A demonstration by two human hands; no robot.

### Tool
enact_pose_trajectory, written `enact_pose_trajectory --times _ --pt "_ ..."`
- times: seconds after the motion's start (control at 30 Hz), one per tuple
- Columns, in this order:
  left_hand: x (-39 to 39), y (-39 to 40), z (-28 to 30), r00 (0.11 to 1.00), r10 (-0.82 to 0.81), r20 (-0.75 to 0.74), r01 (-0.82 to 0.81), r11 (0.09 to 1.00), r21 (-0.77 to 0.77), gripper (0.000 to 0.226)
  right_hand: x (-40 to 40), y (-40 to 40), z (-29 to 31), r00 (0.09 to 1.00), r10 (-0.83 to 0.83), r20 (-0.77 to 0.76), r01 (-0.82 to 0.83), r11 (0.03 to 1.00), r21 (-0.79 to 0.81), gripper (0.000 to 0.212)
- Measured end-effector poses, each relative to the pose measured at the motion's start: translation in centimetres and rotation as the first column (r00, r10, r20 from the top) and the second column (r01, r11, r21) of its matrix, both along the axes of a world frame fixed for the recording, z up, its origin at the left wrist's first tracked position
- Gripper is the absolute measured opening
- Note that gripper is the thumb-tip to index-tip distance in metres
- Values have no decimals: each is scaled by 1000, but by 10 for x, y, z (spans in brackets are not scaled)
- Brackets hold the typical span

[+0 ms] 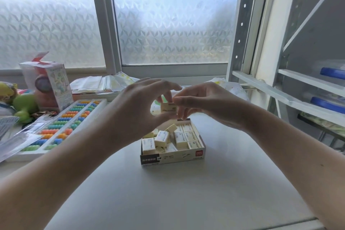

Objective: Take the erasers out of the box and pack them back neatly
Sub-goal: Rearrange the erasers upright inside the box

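A small open cardboard box (172,156) stands on the white table, holding several cream wrapped erasers (180,139). Those on its right side lie in tidy rows; those on the left lie jumbled and tilted. Above the box's far end, both hands meet around one eraser (168,108). My left hand (139,107) pinches it from the left with curled fingers and thumb. My right hand (203,101) pinches its right end with thumb and fingertips. The eraser hangs clear of the box.
A colourful bead abacus (65,125) lies left of the box. Behind it stand a printed carton (57,84), toys and papers (100,85). A frosted window runs along the back. A white shelf rack (291,87) rises at the right.
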State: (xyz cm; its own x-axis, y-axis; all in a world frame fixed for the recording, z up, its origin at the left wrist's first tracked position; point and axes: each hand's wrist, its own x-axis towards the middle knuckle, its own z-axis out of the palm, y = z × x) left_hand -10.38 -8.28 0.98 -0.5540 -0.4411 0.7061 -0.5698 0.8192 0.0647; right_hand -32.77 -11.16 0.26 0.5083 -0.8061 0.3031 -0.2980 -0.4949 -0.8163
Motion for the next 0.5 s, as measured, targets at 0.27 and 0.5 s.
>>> enact_pose_trajectory --times 0.27,0.5 --pt "0 -4 -3 1000 -19 13 18 997 79 52 -5 -7 -1 996 -86 -4 86 996 33 23" --pt "-2 -7 -7 999 -42 9 40 988 150 34 -3 -2 -2 991 -64 -116 71 996 55 21"
